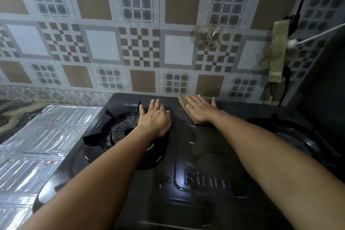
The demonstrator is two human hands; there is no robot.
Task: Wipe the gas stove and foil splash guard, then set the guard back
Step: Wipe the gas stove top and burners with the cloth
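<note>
The black gas stove (196,158) fills the middle of the view, its top wet and shiny in places. My left hand (154,117) lies flat and empty on the stove top, just right of the left burner (121,130). My right hand (200,110) presses flat on a tan cloth (182,100) at the back centre of the stove, and most of the cloth is hidden under the palm. The foil splash guard (46,136) lies flat on the counter left of the stove, with brown specks on it.
The right burner (291,136) sits in shadow beyond my right forearm. A patterned tile wall (140,43) rises right behind the stove, with a grimy patch (207,35). A dirty power strip (278,50) with cables hangs at the right. Marbled counter (13,115) shows at far left.
</note>
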